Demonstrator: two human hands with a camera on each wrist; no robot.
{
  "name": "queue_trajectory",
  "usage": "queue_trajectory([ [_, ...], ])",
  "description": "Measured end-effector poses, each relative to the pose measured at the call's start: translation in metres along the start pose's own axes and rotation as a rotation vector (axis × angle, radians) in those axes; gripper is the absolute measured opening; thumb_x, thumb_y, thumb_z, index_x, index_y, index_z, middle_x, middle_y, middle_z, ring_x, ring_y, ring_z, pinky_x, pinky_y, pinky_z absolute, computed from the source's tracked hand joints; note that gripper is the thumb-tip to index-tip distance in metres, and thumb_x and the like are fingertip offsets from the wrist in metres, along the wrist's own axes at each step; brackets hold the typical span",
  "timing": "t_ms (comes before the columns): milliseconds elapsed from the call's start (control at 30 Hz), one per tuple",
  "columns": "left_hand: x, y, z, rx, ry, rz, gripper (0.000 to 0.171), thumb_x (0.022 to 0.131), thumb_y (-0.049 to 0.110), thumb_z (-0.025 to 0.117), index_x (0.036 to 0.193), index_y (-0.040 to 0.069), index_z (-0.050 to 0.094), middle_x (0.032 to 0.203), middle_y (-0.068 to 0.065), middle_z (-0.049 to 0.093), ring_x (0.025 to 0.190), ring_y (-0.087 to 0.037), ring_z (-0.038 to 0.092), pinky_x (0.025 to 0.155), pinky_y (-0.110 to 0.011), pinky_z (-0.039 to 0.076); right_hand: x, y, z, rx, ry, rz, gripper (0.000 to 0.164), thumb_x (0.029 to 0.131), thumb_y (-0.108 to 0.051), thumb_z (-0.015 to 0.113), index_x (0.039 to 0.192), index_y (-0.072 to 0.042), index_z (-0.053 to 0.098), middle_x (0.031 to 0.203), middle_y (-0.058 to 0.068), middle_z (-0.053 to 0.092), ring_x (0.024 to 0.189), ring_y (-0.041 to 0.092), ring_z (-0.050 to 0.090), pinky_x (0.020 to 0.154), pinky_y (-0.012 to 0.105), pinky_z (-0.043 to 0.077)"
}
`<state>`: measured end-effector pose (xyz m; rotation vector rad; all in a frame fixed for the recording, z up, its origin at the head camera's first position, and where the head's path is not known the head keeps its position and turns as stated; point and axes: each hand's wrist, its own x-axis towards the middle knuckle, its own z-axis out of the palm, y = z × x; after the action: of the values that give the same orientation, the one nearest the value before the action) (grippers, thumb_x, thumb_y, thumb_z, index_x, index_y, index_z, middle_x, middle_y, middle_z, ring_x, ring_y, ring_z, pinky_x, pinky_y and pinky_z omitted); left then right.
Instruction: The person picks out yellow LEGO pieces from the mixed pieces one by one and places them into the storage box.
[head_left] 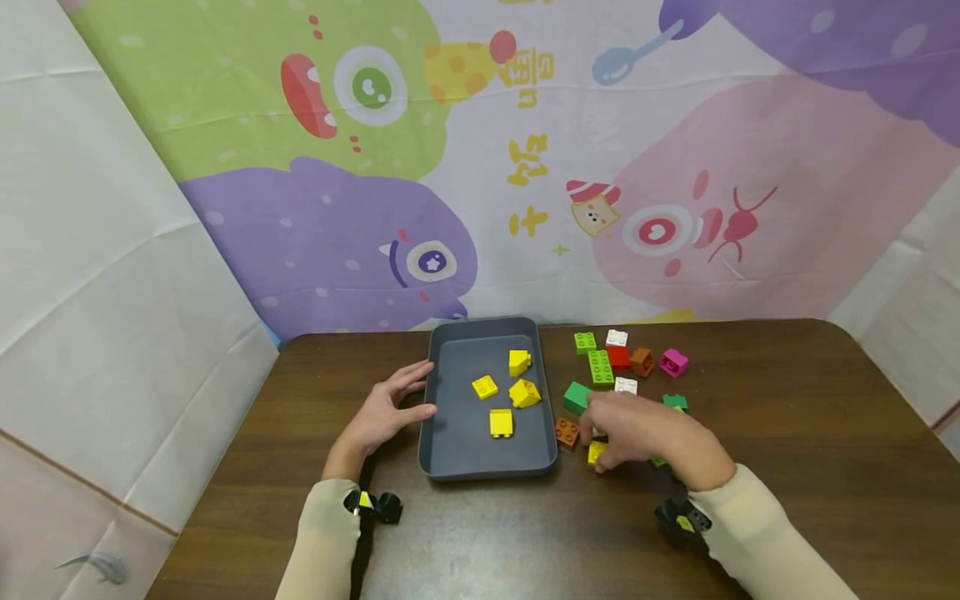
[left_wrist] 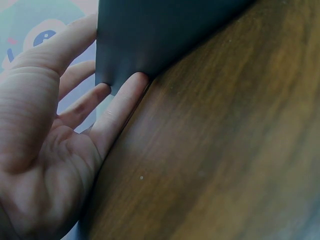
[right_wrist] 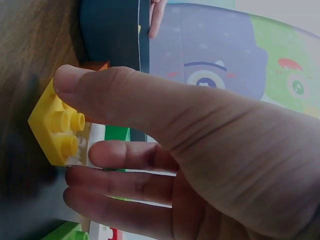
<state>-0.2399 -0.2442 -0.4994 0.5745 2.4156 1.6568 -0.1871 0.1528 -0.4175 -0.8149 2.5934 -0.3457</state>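
A grey tray [head_left: 459, 454] lies on the table with several yellow bricks in it, among them a flat one [head_left: 484, 387] and a square one [head_left: 502, 423]. My left hand [head_left: 386, 410] rests against the tray's left side, fingertips touching the outer wall [left_wrist: 135, 45]. Over the loose bricks right of the tray, my right hand [head_left: 637, 427] has its thumb at the corner of a yellow brick [right_wrist: 52, 125], its other fingers spread on the far side. A firm hold on that brick does not show. A white brick [right_wrist: 95, 137] sits just behind it.
Near the right hand lie an orange-brown brick [head_left: 567, 433] and a green brick [head_left: 576, 397]. Farther back are a long light-green brick [head_left: 601, 367], a red brick [head_left: 618, 357], a brown brick [head_left: 642, 362] and a pink brick [head_left: 673, 362]. A printed cloth [head_left: 525, 275] hangs behind the table.
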Motion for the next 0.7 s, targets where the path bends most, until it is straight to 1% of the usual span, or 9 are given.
queue_trajectory([
  [167,0.0,0.0,0.0,-0.007,0.001,0.002,0.074,0.089,0.017,0.077,0.154,0.012,0.042,0.163,-0.004,0.033,0.14,-0.037,0.042,0.116,-0.062,0.034,0.003,0.001,0.003,-0.003,-0.025,0.012,0.027,0.073,-0.022,0.089,0.096,-0.016,0.077,0.093,-0.001,0.061,0.081,0.019,0.053,0.073,0.037,0.052],
  [300,0.0,0.0,0.0,-0.01,0.0,0.0,0.074,0.089,0.018,0.077,0.154,0.012,0.042,0.163,-0.004,0.033,0.14,-0.037,0.042,0.116,-0.062,0.035,0.004,0.002,0.004,-0.013,-0.033,0.01,0.027,0.073,-0.021,0.089,0.096,-0.016,0.076,0.096,0.0,0.061,0.083,0.019,0.053,0.076,0.039,0.054],
  [400,0.0,0.0,0.0,-0.008,0.0,-0.002,0.074,0.089,0.018,0.077,0.154,0.013,0.042,0.163,-0.003,0.033,0.141,-0.037,0.042,0.116,-0.062,0.035,0.005,0.003,0.004,-0.013,-0.032,0.005,0.026,0.074,-0.021,0.089,0.095,-0.016,0.076,0.096,0.0,0.061,0.083,0.019,0.053,0.076,0.039,0.054],
  [567,0.0,0.0,0.0,-0.004,0.001,-0.003,0.074,0.088,0.019,0.077,0.154,0.013,0.042,0.163,-0.004,0.033,0.14,-0.037,0.043,0.116,-0.062,0.034,0.006,0.007,0.005,-0.002,-0.004,0.006,0.022,0.074,-0.017,0.089,0.092,-0.018,0.075,0.096,0.001,0.059,0.083,0.02,0.053,0.075,0.038,0.053],
  [700,0.0,0.0,0.0,-0.001,0.002,-0.006,0.075,0.088,0.02,0.078,0.153,0.013,0.042,0.163,-0.004,0.033,0.14,-0.037,0.043,0.116,-0.062,0.034,0.008,0.011,0.006,-0.008,0.021,0.005,0.021,0.074,-0.012,0.087,0.087,-0.021,0.073,0.097,0.001,0.057,0.084,0.02,0.054,0.077,0.039,0.054],
])
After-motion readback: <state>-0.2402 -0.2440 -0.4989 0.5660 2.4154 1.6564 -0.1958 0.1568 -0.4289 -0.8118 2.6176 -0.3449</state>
